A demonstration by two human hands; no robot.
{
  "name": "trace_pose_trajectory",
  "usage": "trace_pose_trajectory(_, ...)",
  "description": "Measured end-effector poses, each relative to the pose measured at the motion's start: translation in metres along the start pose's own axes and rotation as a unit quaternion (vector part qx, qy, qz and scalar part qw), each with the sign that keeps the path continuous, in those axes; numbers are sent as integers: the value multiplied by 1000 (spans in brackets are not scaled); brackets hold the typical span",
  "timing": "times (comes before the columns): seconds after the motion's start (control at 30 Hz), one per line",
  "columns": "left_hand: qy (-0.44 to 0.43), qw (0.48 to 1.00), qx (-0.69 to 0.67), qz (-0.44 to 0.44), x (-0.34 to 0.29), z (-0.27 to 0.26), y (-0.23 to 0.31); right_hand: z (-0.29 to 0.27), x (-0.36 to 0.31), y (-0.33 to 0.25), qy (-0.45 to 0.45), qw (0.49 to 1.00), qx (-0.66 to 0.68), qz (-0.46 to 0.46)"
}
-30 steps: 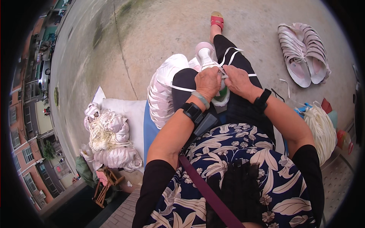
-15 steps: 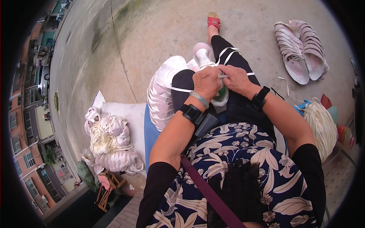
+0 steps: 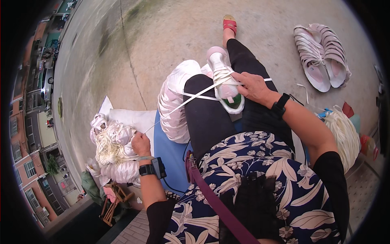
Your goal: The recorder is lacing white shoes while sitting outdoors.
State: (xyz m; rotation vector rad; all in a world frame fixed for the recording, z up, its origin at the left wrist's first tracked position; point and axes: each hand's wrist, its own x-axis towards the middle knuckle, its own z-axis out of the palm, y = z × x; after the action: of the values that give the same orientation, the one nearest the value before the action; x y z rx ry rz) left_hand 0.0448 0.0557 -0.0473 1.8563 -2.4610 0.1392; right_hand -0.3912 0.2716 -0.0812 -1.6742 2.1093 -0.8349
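A pale pink and white sneaker (image 3: pixel 228 90) with green at its heel opening lies across my thighs, toe pointing away. White lacing crosses its front. My left hand (image 3: pixel 141 144) is closed, out to the lower left beside the pile of laces. From it a white shoelace (image 3: pixel 195 96) runs taut up to the shoe. At the shoe's right side my right hand (image 3: pixel 254 86) has its fingers pinched on the lacing; the fingertips are partly hidden. A thin white band (image 3: pixel 268 79) also passes over my legs.
Nested pink and white shoe uppers (image 3: pixel 174 110) stand by my left thigh. Farther left lies a heap of cream laces (image 3: pixel 111 140) with bundled uppers. More nested uppers (image 3: pixel 321 55) lie on the concrete at upper right. A hank of white laces (image 3: pixel 343 136) hangs at my right.
My left hand has moved from the shoe down to the left, drawing the lace out straight. My right hand stays at the shoe, now slightly lower, and the lacing is uncovered.
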Motion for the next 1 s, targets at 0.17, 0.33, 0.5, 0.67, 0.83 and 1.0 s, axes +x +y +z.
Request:
trace_pose_trajectory(0.17, -35, 992, -28, 114, -3, -6, 98, -11, -6, 5, 40, 988, 149, 4)
trace_pose_trajectory(0.33, 64, 917, -233, 316, 7, -19, 202, -24, -12, 0, -23, 971, 208, 120)
trace_pose_trajectory(0.5, 3, 893, -219, 393, -1, -28, 264, -21, -5, -7, -39, 987, 112, 108)
trace_pose_trajectory(0.67, -22, 880, -176, 441, 2, -23, 271, -14, -1, -4, -56, 995, 27, 72)
trace_pose_trajectory(0.83, -6, 879, -149, 454, 4, -33, 255, -11, 0, 1, -57, 996, 23, 65)
trace_pose_trajectory(1.0, -39, 887, -188, 420, 8, -38, 233, -8, 3, 4, -76, 994, 26, 69)
